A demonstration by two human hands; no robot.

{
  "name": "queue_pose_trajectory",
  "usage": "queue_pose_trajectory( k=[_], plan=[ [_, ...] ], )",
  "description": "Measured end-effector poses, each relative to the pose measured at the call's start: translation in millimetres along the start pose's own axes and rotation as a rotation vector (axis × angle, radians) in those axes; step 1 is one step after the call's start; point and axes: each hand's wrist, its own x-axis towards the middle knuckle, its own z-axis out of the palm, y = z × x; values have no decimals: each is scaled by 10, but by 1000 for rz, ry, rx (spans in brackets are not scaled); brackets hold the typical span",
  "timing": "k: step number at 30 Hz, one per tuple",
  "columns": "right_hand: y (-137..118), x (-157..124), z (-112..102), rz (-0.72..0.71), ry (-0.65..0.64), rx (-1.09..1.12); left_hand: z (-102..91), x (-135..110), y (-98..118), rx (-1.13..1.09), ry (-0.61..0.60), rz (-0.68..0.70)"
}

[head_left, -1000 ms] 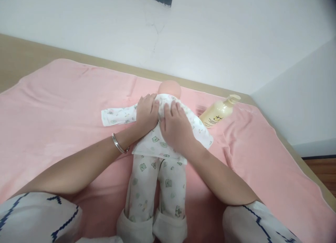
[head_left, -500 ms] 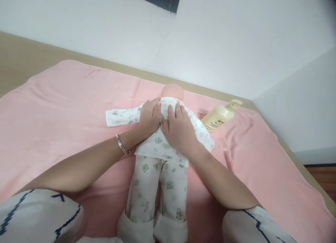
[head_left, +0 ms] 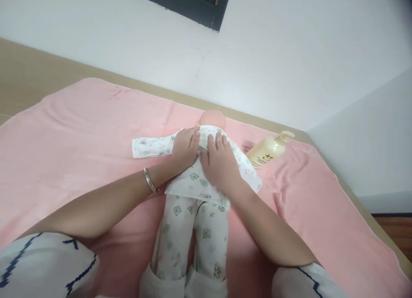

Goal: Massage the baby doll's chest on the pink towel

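A baby doll lies stretched out, its bare round head point(head_left: 213, 119) at the far end. It wears a white printed shirt point(head_left: 193, 178) and matching printed pants point(head_left: 177, 229) with cuffs turned up at the bottom. My left hand point(head_left: 186, 148) rests flat on the shirt's upper left side, beside the outstretched sleeve point(head_left: 152, 147). On the upper middle of the shirt lies my right hand point(head_left: 222, 165), fingers slightly apart and pointing toward the head. Neither hand grips anything. No face shows on the doll, so I cannot tell which way up it lies.
A pale yellow pump bottle point(head_left: 267, 150) leans on its side to the right of the doll. Beneath everything spreads a pink blanket point(head_left: 96, 126) over a wooden surface point(head_left: 25, 70). A white wall point(head_left: 273, 53) rises behind, with a dark frame point(head_left: 199, 10) on it.
The view has tilted up a little, so the doll, bottle and blanket appear lower. Both hands stay on the shirt in nearly the same spots.
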Motion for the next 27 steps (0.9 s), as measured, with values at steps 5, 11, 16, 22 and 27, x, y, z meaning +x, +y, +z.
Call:
queue_pose_trajectory(
  k=[5,11,16,22,27],
  plan=[
    [-45,-28,-14,-266,-49,29,3,6,-6,-17,-8,-24],
    [611,470,-70,-107,-97,226,15,8,9,18,-35,-32],
    [376,265,1,33,-41,150,-11,20,37,7,-59,-53],
    [-21,30,-8,-207,-40,58,-9,31,16,50,-90,-59],
    [345,342,-96,-88,-112,227,5,72,25,156,-154,-38]
  ],
)
